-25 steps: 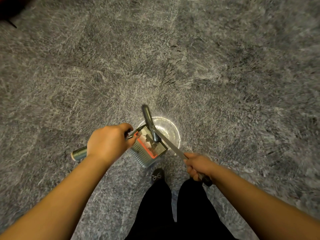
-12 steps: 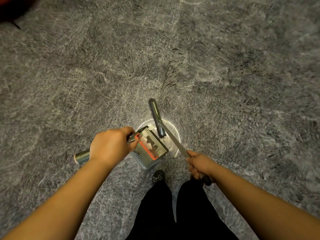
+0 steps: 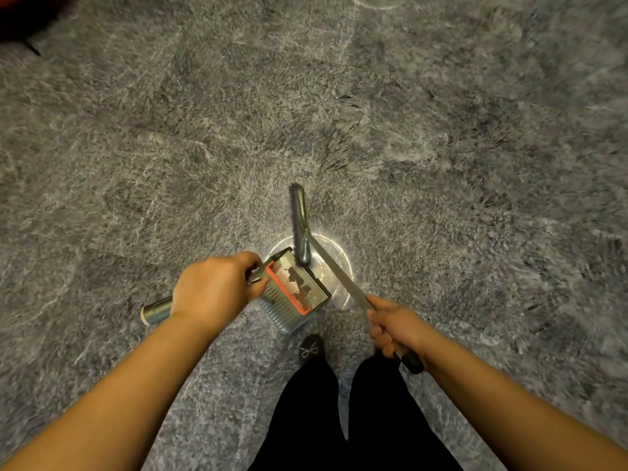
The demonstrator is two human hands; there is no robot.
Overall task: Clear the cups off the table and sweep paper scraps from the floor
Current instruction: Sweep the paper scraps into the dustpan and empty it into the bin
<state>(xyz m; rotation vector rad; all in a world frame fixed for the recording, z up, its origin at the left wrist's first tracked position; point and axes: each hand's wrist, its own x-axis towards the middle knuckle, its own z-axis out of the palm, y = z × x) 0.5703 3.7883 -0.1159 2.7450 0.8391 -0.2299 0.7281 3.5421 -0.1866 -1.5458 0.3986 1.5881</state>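
Observation:
My left hand point(image 3: 212, 290) grips the long handle of a grey dustpan point(image 3: 295, 294) that has a red comb strip; the handle's end sticks out to the left of my wrist. My right hand point(image 3: 396, 326) grips the handle of a grey broom whose narrow head point(image 3: 299, 222) points away from me, just beyond the dustpan's mouth. Both hang over a grey shaggy carpet point(image 3: 441, 164). A bright ring of light lies on the carpet under the dustpan. Dark shapes show inside the pan; I cannot tell what they are. No cups or table are in view.
My legs in black trousers point(image 3: 343, 413) and a dark shoe point(image 3: 311, 348) stand right below the dustpan. A dark red object point(image 3: 13, 15) sits at the top left corner. Carpet spreads on all sides.
The broom head has swung away from me and slightly right, from over the dustpan mouth to beyond it. The dustpan and left hand have barely moved.

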